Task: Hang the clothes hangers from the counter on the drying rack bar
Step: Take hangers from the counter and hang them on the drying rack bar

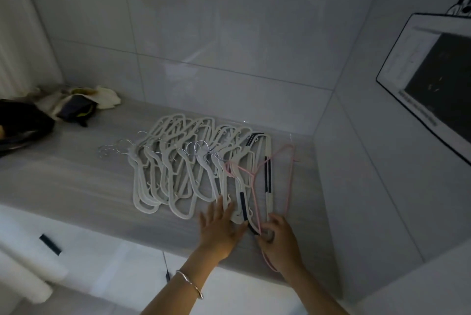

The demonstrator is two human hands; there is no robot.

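Observation:
Several white plastic hangers [178,169] lie fanned out in overlapping rows on the grey counter [76,182], their metal hooks pointing left. At the right end of the pile lie a white hanger with dark blue strips [267,174] and a thin pink hanger [254,187]. My left hand [219,225] lies flat with straight fingers on the near ends of the white hangers. My right hand [277,240] has its fingers curled round the near ends of the pink hanger and the blue-striped hanger at the counter's front edge. No drying rack bar is in view.
A heap of dark and pale clothes [63,105] sits at the counter's far left. Tiled walls close the back and right. A white appliance with a dark panel [433,80] is mounted on the right wall. White cabinet fronts with a dark handle [50,244] run below.

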